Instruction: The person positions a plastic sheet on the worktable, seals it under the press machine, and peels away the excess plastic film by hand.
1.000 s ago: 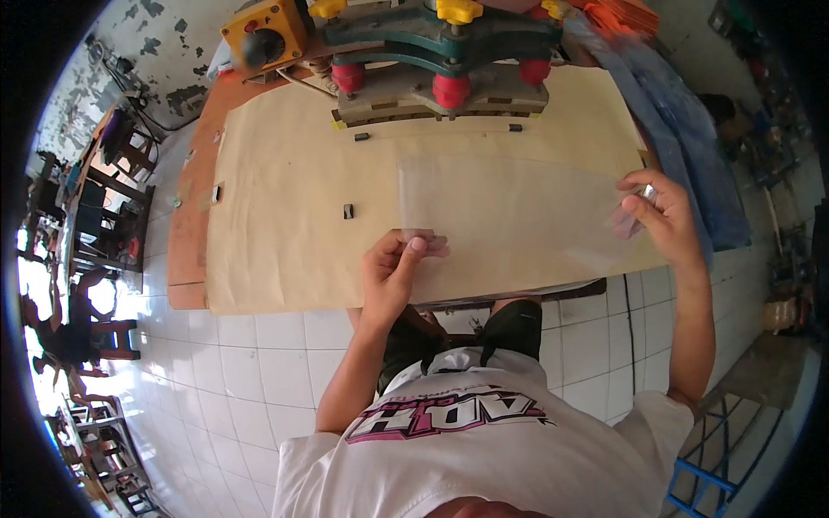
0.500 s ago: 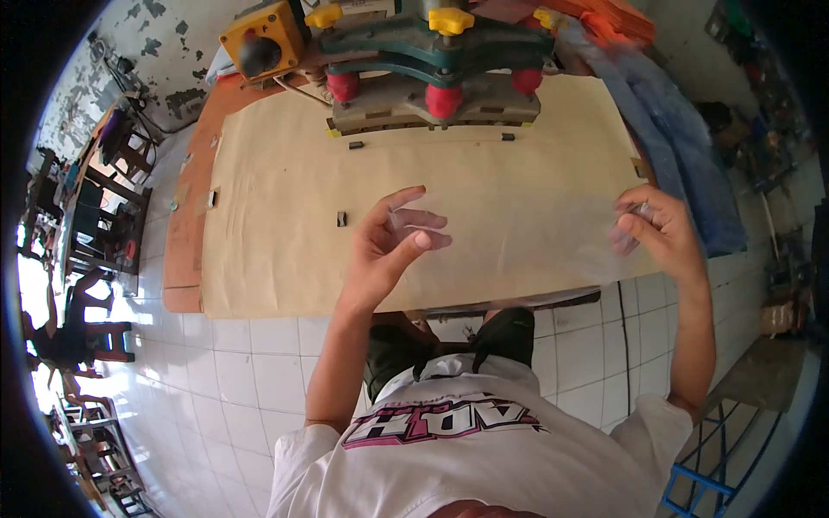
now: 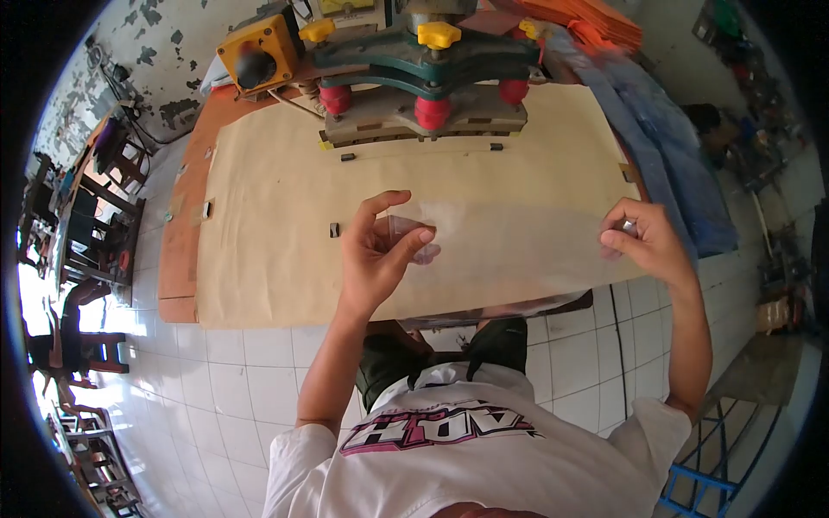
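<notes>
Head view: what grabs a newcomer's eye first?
Probably the dark green machine frame at top centre, with its yellow knobs and red parts, and the yellow box to its left in the picture. Next, the clear sheet over the tan table cover, with the left hand at one end and the right hand gripping the other.

Here's bold lettering (image 3: 440,427), white with dark and pink edging, across the near white shirt (image 3: 406,479), upside down from here and too creased to call; the smaller line (image 3: 425,408) on its far side blurs, unreadable.
</notes>
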Motion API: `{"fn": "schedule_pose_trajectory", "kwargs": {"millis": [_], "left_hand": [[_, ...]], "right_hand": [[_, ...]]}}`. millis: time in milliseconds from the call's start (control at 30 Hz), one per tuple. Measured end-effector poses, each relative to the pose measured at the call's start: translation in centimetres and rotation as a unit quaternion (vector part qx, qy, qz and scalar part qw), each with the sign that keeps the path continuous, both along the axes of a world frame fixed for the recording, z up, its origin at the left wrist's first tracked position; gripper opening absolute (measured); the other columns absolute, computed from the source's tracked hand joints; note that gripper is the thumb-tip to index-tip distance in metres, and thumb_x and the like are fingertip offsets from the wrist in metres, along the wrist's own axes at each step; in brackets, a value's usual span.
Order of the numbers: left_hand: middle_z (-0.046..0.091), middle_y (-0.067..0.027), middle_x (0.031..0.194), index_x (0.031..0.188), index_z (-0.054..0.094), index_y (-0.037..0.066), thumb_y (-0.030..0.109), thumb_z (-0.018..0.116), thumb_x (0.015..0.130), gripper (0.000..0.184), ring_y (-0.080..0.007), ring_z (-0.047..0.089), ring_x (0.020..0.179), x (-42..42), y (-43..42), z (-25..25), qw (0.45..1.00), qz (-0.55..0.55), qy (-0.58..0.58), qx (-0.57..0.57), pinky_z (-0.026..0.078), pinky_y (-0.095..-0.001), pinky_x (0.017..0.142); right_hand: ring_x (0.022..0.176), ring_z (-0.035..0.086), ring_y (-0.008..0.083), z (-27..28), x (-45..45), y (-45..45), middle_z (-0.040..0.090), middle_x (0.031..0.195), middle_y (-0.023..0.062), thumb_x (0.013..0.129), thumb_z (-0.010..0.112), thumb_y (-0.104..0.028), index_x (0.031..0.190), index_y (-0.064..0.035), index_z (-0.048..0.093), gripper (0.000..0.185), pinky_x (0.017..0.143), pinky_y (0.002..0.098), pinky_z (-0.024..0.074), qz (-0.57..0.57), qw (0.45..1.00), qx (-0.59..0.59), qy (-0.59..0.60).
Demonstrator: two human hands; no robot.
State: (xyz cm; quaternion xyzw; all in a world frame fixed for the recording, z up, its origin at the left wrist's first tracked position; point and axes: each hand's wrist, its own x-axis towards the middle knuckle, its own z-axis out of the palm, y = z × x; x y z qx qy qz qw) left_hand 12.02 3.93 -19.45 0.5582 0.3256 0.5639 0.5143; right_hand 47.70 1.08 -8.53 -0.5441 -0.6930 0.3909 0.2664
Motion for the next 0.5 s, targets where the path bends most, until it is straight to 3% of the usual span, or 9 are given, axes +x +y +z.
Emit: {"fn": "schedule_pose_trajectory", "kwargs": {"millis": [100,333,400,433,500], "left_hand": [[0.071,-0.0171,0.087,0.124,0.046,-0.003,-0.006,0.066,0.088,0.041,-0.0196,0.071,0.078,0.18,-0.15,0.62,1.0,0.007,-0.016,-0.008,0.059,-0.0295,0.067],[0.071,-0.017,0.088,0.122,0.046,-0.002,-0.006,0.066,0.089,0.039,-0.0199,0.071,0.078,-0.27,0.2,-0.29,0.999,-0.004,-0.028,0.028,0.059,-0.0293,0.067],[0.07,-0.0206,0.09,0.121,0.044,-0.001,-0.005,0.067,0.088,0.04,-0.0242,0.071,0.081,-0.49,0.22,-0.31,1.0,-0.017,-0.015,0.008,0.062,-0.0377,0.072],[0.07,-0.0206,0.09,0.121,0.044,-0.001,-0.005,0.067,0.088,0.04,-0.0242,0.071,0.081,-0.48,0.3,-0.26,1.0,-0.017,-0.015,0.008,0.062,-0.0377,0.072],[0.071,-0.0176,0.088,0.12,0.047,-0.002,-0.006,0.066,0.088,0.038,-0.0203,0.071,0.077,-0.48,0.21,-0.21,0.999,-0.012,-0.03,0.006,0.059,-0.0295,0.068]], "right_hand": [[0.069,0.064,0.0104,0.32,0.05,0.14,0.064,0.075,0.0056,0.089,0.065,0.0,0.09,0.003,0.059,0.007,0.061,0.0257,0.0529,0.018,1.0,0.003,-0.026],[0.069,0.064,0.0107,0.98,-0.01,0.29,0.066,0.078,0.007,0.09,0.064,-0.001,0.102,0.0058,0.062,0.015,0.063,0.0265,0.0535,0.044,0.997,-0.05,-0.049],[0.069,0.064,0.0107,0.62,0.26,0.33,0.066,0.078,0.0071,0.09,0.064,-0.002,0.105,0.0061,0.062,0.017,0.063,0.0264,0.0537,0.048,0.997,-0.055,-0.028],[0.069,0.064,0.0106,0.47,0.35,0.33,0.066,0.078,0.0071,0.09,0.064,-0.002,0.108,0.0063,0.062,0.02,0.063,0.0262,0.0539,0.053,0.997,-0.063,-0.007],[0.07,0.064,0.0103,0.62,0.09,0.18,0.067,0.079,0.0074,0.091,0.064,-0.003,0.108,0.0067,0.062,0.02,0.063,0.026,0.0541,0.05,0.996,-0.068,-0.007]]}}
